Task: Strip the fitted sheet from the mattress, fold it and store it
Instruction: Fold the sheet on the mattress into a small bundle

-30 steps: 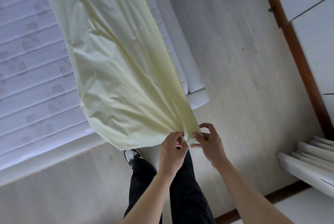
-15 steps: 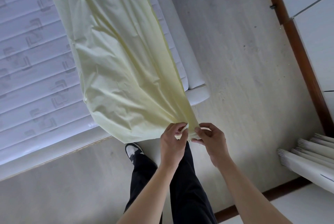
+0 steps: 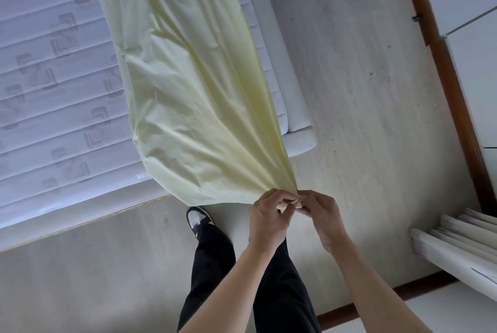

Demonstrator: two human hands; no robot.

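Pinching one gathered corner, both hands' fingers (image 3: 282, 199) pull the creased, pale-yellow sheet (image 3: 193, 96) off the quilted mattress (image 3: 53, 77).

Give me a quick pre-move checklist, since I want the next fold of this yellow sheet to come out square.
1. Both hands on the corner: left hand and right hand pinch the same gathered end of the fitted sheet: ok.
2. Sheet stripped off the mattress: it lies folded in a long strip on top, quilting bare beside it: ok.
3. Edges aligned at the pinch: hidden by fingers: cannot tell.
4. Fabric smooth: creases fan out from the grip: not ok.
5. Far end even: out of frame: cannot tell.
6. Sheet off the floor: ok.
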